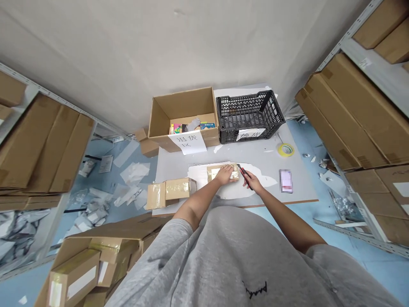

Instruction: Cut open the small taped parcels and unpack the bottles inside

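A small taped cardboard box point(211, 169) with a white label lies on a worn pale patch of the table point(306, 187). My left hand point(225, 174) rests over its right part, with the fingers curved across the top and holding it down. In my right hand point(252, 181) is a black and red utility knife point(245, 173), gripped with the fingers wrapped round it. The knife's tip is by the box's right edge; whether it touches the cardboard I cannot tell. Other taped cardboard boxes point(172, 189) lie to the left of my left forearm.
At the table's back stand a large open carton point(183, 102) containing colourful items and a black plastic crate point(252, 123). Yellow tape point(285, 149) and a phone point(286, 181) lie to the right. Shelves with cartons point(358, 111) flank me. An open carton of boxes point(76, 234) is at lower left.
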`<state>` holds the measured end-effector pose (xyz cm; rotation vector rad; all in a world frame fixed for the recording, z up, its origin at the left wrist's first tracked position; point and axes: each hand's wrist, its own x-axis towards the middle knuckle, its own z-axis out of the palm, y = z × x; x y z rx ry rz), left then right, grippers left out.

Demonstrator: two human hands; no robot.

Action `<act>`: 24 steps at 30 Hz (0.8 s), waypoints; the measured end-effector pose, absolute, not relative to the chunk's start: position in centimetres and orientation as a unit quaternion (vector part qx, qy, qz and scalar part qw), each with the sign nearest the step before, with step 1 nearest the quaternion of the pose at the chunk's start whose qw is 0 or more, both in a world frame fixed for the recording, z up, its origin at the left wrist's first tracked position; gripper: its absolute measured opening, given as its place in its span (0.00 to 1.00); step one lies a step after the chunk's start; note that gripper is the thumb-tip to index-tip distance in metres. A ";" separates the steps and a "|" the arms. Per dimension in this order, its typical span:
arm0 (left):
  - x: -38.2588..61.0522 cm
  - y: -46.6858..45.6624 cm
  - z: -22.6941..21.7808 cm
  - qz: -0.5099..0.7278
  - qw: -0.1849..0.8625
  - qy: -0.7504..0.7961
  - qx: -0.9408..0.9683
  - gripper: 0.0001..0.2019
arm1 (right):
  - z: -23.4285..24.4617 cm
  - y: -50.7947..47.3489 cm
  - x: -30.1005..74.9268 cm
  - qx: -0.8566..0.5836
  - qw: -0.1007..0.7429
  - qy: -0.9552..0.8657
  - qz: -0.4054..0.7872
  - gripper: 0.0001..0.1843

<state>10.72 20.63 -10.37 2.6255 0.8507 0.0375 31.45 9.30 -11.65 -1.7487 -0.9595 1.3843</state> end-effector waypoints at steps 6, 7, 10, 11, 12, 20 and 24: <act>8.6 19.9 -10.6 0.014 0.154 0.350 0.924 0.50 | -12.2 7.4 29.7 -0.695 0.326 -0.380 0.516 0.35; 8.1 19.8 -10.6 -0.007 0.145 0.355 0.924 0.53 | -12.3 7.4 29.5 -0.700 0.330 -0.373 0.511 0.35; 6.8 19.7 -10.5 -0.059 0.137 0.365 0.919 0.59 | -13.0 7.7 29.1 -0.712 0.354 -0.343 0.500 0.36; 6.5 19.7 -10.3 -0.063 0.145 0.369 0.916 0.58 | -13.2 7.9 29.1 -0.717 0.360 -0.332 0.497 0.36; 6.1 19.7 -10.2 -0.060 0.156 0.375 0.912 0.56 | -13.4 8.1 29.1 -0.722 0.362 -0.321 0.495 0.36; 4.8 22.1 -8.4 -0.069 0.251 0.387 0.885 0.54 | -13.4 9.2 29.3 -0.746 0.351 -0.339 0.453 0.45; 4.4 23.4 -8.6 -0.096 0.329 0.347 0.873 0.44 | -13.1 9.2 28.7 -0.743 0.308 -0.387 0.451 0.37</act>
